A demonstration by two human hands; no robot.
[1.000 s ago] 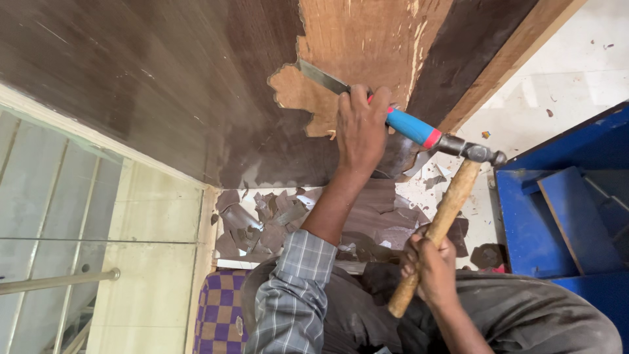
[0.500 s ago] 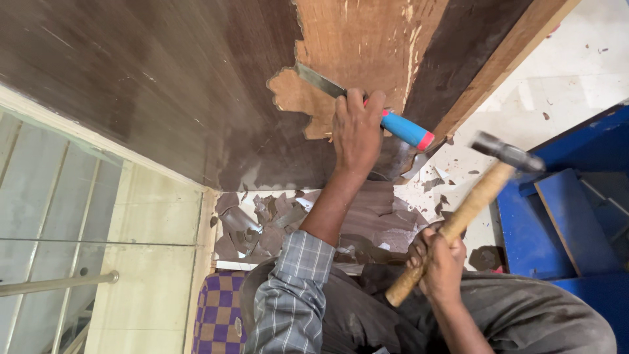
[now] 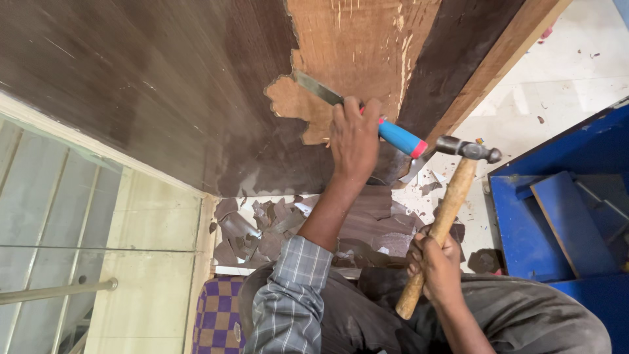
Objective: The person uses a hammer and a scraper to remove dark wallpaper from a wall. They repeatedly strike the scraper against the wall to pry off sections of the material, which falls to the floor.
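Left hand (image 3: 354,141) gripping chisel (image 3: 367,118), right hand (image 3: 436,265) gripping hammer (image 3: 445,210), veneer scraps (image 3: 275,226) below

The board (image 3: 164,85) wears a dark brown laminate, matt and faintly scuffed; where it is stripped, bare plywood (image 3: 354,39) shows tan, rough and fibrous. The chisel (image 3: 357,115) has a dull grey metal blade and a smooth blue plastic handle with a red collar. The hammer (image 3: 445,216) has a worn wooden handle and dark metal head. Curled laminate chips (image 3: 262,229) litter pale, dusty floor tiles (image 3: 563,72)
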